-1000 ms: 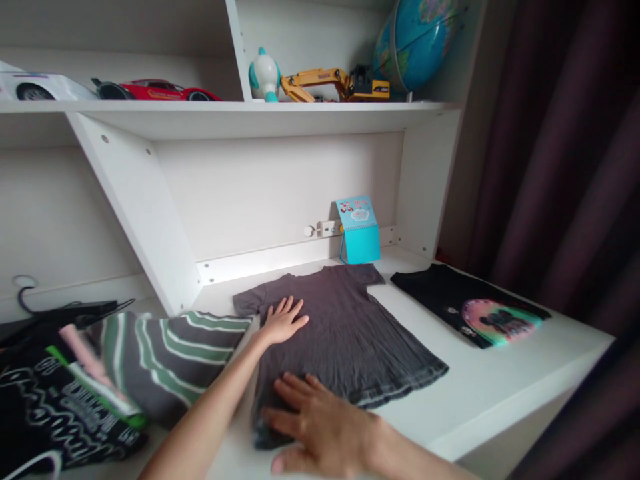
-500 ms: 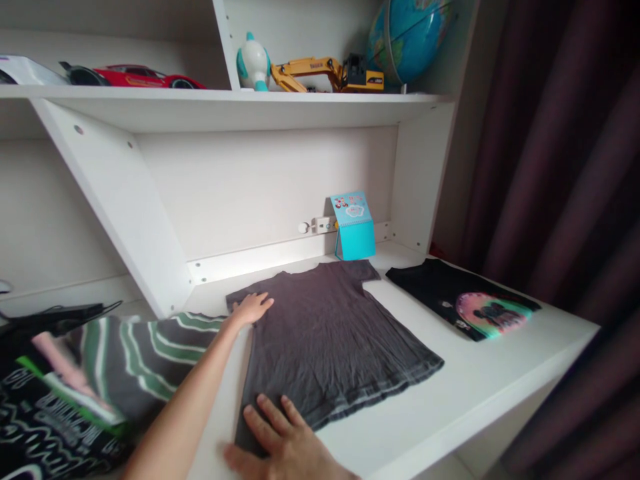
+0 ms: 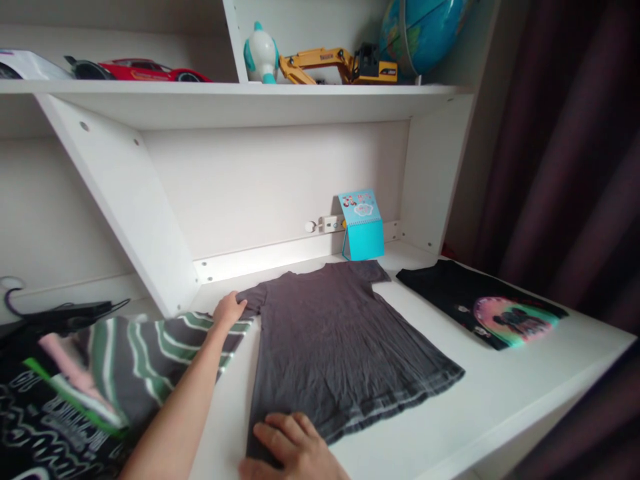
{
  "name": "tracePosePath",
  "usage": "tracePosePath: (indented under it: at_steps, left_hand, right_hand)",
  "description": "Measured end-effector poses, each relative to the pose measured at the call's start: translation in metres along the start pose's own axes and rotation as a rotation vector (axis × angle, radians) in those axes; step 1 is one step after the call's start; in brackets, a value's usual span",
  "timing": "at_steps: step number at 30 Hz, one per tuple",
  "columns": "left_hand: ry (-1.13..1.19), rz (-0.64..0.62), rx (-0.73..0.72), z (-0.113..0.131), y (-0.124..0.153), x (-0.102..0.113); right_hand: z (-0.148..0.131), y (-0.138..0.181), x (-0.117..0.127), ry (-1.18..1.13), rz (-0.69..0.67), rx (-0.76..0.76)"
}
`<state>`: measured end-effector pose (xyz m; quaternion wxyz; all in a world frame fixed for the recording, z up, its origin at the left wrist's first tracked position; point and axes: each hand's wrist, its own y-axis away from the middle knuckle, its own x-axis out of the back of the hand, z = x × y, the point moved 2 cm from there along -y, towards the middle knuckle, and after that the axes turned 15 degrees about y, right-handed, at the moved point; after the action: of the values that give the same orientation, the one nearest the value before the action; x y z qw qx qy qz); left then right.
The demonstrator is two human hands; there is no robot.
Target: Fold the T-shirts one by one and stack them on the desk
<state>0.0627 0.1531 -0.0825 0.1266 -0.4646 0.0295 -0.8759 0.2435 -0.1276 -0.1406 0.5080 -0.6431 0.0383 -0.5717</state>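
Observation:
A dark grey T-shirt (image 3: pixel 330 333) lies spread out on the white desk, its neck toward the back and its hem toward me. At the end of its left sleeve, my left hand (image 3: pixel 231 311) is closed, with the sleeve edge between thumb and fingers. My right hand (image 3: pixel 295 447) rests at the lower left corner of the hem, fingers bent and drawn together over the cloth; the thumb is partly cut off by the frame's lower edge. A grey, green and white striped garment (image 3: pixel 150 353) lies under and beside my left forearm.
A folded black shirt (image 3: pixel 450 293) with a colourful print lies on the right of the desk (image 3: pixel 430 427). More clothes (image 3: pixel 55 420) are heaped at left. A turquoise desk calendar (image 3: pixel 365 230) stands at the back. The shelf (image 3: pixel 300 107) above holds toy cars, a toy excavator (image 3: pixel 345 65) and a globe (image 3: pixel 425 33).
My left hand has moved left from the shirt's shoulder to the sleeve end and closed there. My right hand's spread fingers have bent and come together at the hem corner. The view has shifted slightly.

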Motion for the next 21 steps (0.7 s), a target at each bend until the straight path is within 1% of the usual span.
tracePosePath:
  at_steps: [3, 6, 8, 10, 11, 13, 16, 18, 21]
  left_hand:
    - [0.141, 0.003, 0.023, -0.001, -0.005, 0.005]
    - [0.319, -0.031, 0.071, -0.004, -0.006, 0.014]
    - [0.469, -0.078, 0.111, -0.005, -0.003, 0.019]
    - [0.631, -0.112, 0.151, -0.004, 0.003, 0.021]
    - [0.709, -0.117, 0.168, -0.003, 0.005, 0.021]
    - [0.852, -0.104, 0.186, 0.001, 0.01, 0.022]
    - [1.02, -0.056, 0.16, 0.018, 0.013, 0.023]
    - [1.093, -0.03, 0.12, 0.037, 0.011, 0.021]
    - [1.131, -0.009, 0.057, 0.078, 0.005, 0.009]
  right_hand:
    - [-0.001, -0.014, 0.013, -0.043, -0.095, 0.006]
    - [-0.003, -0.026, 0.023, -0.05, -0.249, 0.025]
    - [0.0, -0.031, 0.03, -0.107, -0.349, -0.023]
    - [0.007, -0.034, 0.038, -0.226, -0.412, -0.082]
    - [0.011, -0.035, 0.045, -0.299, -0.42, -0.119]
    - [0.024, -0.037, 0.06, -0.445, -0.378, -0.229]
    - [0.045, -0.033, 0.083, -0.584, -0.261, -0.495]
    - [0.058, -0.025, 0.093, -0.595, -0.217, -0.629]
    - [0.072, -0.01, 0.099, -0.503, -0.203, -0.715]
